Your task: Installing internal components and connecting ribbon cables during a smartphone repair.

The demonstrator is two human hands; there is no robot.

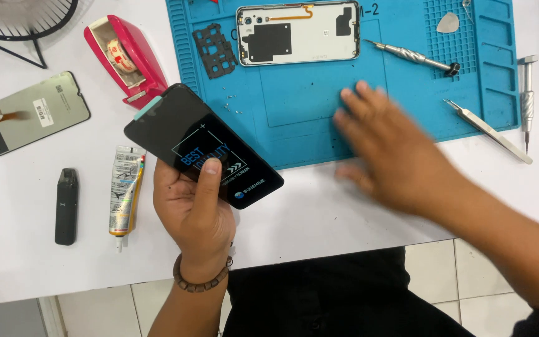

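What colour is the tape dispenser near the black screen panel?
Pink-red plastic tape dispenser, seen best in the head view.

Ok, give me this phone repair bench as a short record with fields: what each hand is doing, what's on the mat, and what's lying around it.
left hand: holds a black phone screen, thumb on its face
right hand: blurred, open, over the blue mat, holding nothing
on mat: white phone back housing, black plate, screwdriver, pick
mat's right edge: tweezers, second screwdriver
left of mat: red tape dispenser, glue tube, grey screen panel, small black device
surface: white table
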